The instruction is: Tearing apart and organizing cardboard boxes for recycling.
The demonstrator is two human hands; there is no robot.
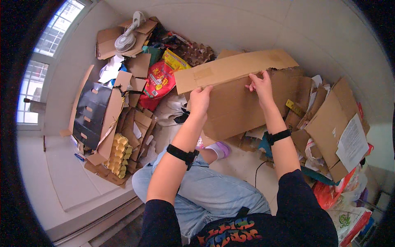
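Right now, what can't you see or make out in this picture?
All in the head view:
Inside of the big cardboard box: hidden by its own panels.
Print on the white sheet at right: too small to read.
Bottom of the white plastic bag at lower right: cut off by the picture's lower edge.

Bright daylight whitens a barred window (pixel 56 31) at upper left and soft, even light covers the pale wall (pixel 247 24) across the top, while fisheye distortion bends straight edges near the frame's grainy, blacked-out corners.
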